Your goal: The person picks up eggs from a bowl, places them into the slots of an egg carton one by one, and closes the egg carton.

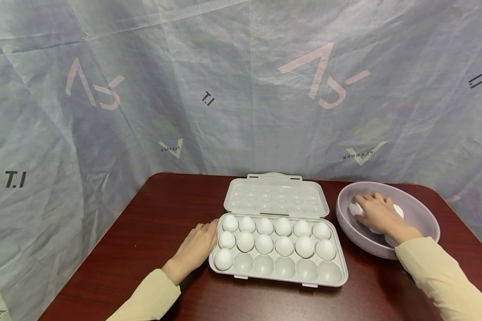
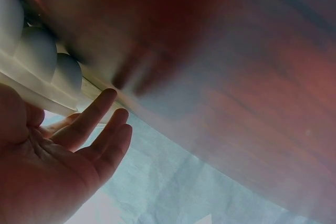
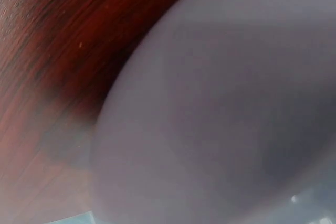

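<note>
- Now right hand (image 1: 375, 211) in bowl (image 1: 421, 209), fingers curled over an egg (image 1: 355, 208); lift gently
- left hand (image 1: 197, 247) flat, steadying tray (image 1: 279, 274); fill front row

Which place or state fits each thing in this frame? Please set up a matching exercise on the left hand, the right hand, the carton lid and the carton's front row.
Things:
1. left hand
2. right hand
3. carton lid
4. front row of the egg carton

Places or states:
A. folded back open, lying flat behind the tray
B. inside the grey bowl, on a white egg
C. resting against the carton's left edge
D. one egg at the left end, the other cups empty

Pairs: 1-C, 2-B, 3-A, 4-D
</note>
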Motion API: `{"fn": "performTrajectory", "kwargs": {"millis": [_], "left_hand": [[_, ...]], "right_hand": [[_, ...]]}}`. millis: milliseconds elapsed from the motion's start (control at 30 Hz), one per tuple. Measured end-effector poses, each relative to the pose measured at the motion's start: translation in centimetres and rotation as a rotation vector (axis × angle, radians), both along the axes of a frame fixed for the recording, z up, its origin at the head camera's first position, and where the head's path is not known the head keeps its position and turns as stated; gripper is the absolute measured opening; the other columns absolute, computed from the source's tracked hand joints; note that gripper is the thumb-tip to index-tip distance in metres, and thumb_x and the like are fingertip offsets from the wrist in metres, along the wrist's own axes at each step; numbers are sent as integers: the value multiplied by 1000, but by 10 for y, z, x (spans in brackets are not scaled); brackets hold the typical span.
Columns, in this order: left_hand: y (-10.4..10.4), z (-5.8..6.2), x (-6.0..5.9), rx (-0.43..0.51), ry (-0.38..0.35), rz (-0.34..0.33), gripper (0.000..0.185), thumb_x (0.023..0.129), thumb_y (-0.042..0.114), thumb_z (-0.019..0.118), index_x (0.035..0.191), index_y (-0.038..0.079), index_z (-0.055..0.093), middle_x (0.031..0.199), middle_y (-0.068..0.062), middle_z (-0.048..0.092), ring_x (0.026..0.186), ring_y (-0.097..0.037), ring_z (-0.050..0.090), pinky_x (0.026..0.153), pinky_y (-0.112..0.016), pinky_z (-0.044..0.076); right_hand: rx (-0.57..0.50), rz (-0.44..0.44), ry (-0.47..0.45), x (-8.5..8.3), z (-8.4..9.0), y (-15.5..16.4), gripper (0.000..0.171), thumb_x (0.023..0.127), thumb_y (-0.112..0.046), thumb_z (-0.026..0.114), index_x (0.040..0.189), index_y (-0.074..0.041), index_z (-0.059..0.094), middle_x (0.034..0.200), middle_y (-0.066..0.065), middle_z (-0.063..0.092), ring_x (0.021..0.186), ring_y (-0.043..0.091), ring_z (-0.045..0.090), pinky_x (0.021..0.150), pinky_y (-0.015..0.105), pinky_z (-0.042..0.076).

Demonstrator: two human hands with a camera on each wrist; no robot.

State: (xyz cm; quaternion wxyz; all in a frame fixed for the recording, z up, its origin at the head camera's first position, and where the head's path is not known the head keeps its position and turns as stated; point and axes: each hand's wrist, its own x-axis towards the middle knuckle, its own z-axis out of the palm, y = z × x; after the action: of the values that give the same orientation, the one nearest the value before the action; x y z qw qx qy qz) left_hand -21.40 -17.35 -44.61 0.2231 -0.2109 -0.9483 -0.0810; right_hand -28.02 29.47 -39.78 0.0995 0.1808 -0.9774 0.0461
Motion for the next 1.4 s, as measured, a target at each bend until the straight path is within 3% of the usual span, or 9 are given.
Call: {"fn": "performTrajectory", "kwargs": {"millis": [233,500,1000,1400], "left_hand": [[0,0,1,2,0,2,24,91,13,49,112,3,53,87,-8,64,83,-29,61,68,-43,47],[0,0,1,5,20,-6,23,91,13,49,111,3,54,85,-8,64,82,-29,61,68,-43,48],[0,0,1,-3,12,3,24,91,13,49,112,3,53,86,-8,64,82,-29,61,68,-42,47],[0,-1,0,1,21,-2,22,91,13,48,110,4,53,83,-7,63,80,-28,61,66,-42,47]], "right_hand": [[36,-2,5,0,-1,-1,51,73,-22,70,113,5,55,112,28,53,98,46,45,71,58,34],[26,13,7,2,-1,-1,49,71,-25,72,111,-1,56,107,26,57,96,43,46,71,56,32],[-1,16,37,3,-3,1,55,69,-22,72,115,1,54,110,26,57,98,43,46,71,56,32],[-83,18,108,8,8,1,49,66,-20,72,108,-1,55,107,22,56,93,38,45,68,51,31]]}}
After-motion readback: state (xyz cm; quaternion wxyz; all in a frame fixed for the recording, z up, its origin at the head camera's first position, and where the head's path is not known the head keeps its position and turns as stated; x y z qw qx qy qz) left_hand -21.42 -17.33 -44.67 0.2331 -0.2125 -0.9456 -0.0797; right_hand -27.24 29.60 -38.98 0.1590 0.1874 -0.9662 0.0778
